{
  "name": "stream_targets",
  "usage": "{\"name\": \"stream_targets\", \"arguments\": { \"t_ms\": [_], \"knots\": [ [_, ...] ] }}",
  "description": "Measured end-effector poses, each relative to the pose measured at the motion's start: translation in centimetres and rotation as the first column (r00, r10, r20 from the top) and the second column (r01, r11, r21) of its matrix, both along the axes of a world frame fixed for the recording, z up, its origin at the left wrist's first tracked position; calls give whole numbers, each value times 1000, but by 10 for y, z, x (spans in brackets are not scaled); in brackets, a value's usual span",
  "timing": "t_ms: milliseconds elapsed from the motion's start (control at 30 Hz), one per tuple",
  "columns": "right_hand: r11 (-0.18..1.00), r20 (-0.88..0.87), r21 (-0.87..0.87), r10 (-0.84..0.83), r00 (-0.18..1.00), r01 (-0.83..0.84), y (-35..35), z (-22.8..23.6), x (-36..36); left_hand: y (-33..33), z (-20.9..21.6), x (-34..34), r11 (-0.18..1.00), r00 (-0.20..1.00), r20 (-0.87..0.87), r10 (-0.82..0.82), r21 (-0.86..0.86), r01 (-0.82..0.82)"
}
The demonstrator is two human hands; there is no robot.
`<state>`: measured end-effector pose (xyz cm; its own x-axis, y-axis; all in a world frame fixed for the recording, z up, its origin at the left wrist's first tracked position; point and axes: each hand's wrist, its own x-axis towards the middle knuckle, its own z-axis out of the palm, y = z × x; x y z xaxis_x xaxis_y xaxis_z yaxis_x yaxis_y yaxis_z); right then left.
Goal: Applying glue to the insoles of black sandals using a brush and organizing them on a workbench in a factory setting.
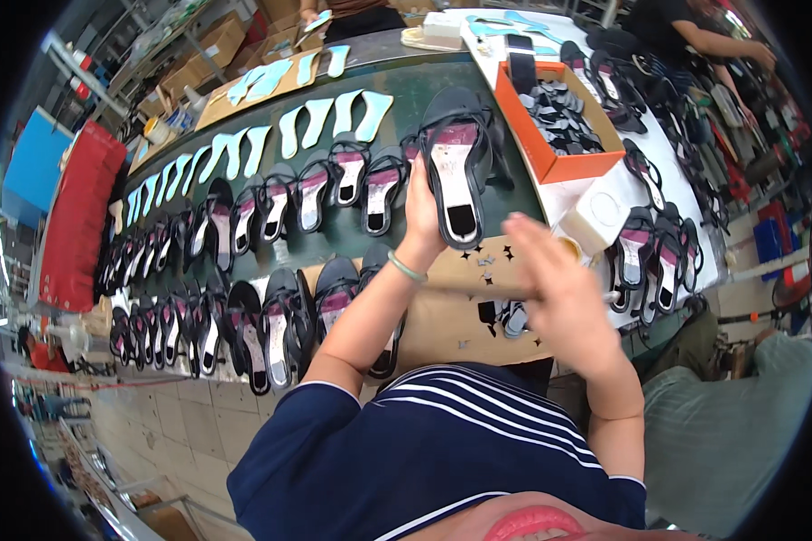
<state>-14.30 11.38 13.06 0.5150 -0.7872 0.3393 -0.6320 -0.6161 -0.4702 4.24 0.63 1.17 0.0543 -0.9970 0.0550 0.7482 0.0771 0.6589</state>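
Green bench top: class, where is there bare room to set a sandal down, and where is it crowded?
Bare: the cardboard sheet under the right hand, and the green bench strip between pale blue insoles and the cartons. Crowded: sandal rows leftward, orange box rightward.

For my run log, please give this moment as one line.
left hand: holds black sandal | right hand: blurred, on thin stick | below: cardboard | right: orange box

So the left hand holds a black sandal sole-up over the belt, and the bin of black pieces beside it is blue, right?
Not quite. The left hand does hold the black sandal sole-up over the belt, but the bin of black pieces is orange, not blue, as the head view shows.
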Motion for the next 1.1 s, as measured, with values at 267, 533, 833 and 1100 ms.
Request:
{"name": "stream_targets", "arguments": {
  "t_ms": [267, 533, 833, 1100],
  "knots": [
    [989, 612, 76, -149, 777, 130, -24, 8, -43, 10, 17, 39, 1000, 984, -176, -4, 27, 9],
    [997, 971, 34, -49, 233, 68, -31, 11, -31, 23, 16, 57, 983, 985, 49, 166, -84, -161],
    [976, 818, -149, 210, 536, -156, -28, -15, 38, 49, 25, 51, 941, 910, 257, 325, -186, -283],
    [974, 800, -220, 148, 581, 54, -72, -41, 77, 58, 21, 27, 931, 897, 272, 348, -209, -298]
  ]
}}
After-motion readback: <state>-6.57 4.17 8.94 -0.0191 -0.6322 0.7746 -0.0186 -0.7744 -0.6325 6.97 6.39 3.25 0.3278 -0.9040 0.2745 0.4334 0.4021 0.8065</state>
